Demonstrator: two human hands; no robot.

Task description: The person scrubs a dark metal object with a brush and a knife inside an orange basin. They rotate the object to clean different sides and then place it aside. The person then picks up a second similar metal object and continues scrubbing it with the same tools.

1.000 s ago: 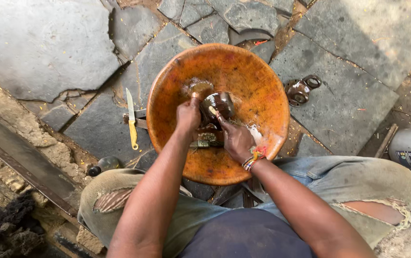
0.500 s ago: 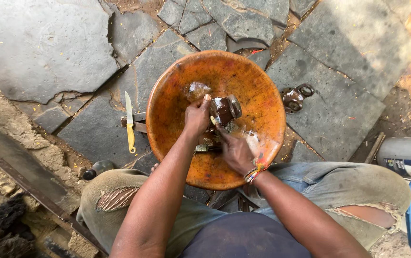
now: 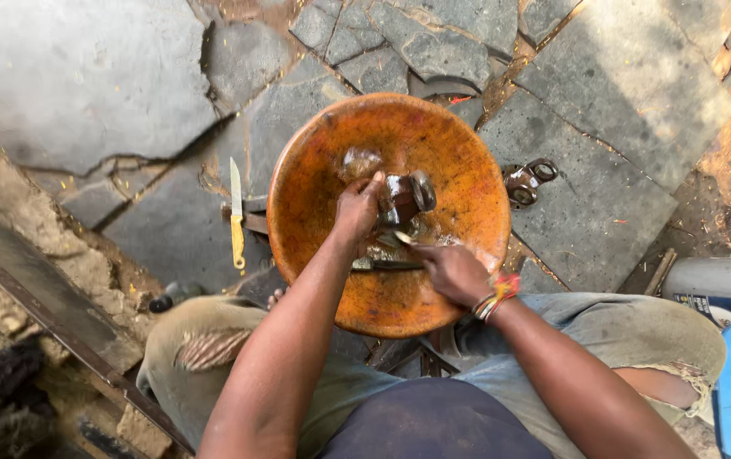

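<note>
A: What are the hands doing?

B: Seen from above, a seated person leans over a round orange basin [image 3: 314,195] on a stone-paved floor [image 3: 110,76]. The left hand [image 3: 357,208] is closed around a dark, wet metal part [image 3: 408,194], holding it over the middle of the basin. The right hand [image 3: 455,274], with a bright beaded wristband, has its grip closed on a thin tool [image 3: 403,240] whose tip points at the part.

A: How would that part handle?

B: It looks like solid metal, so probably heavy and stiff, and its wet shine suggests it is slippery. The firmest hold seems to be around its thick body, where the left hand already clasps it.

A: Anything nearby?

B: A yellow-handled knife [image 3: 236,212] lies on the floor left of the basin. A second small metal fitting [image 3: 527,180] sits on the stones to the right, and a grey container [image 3: 718,289] lies by the knee.
</note>
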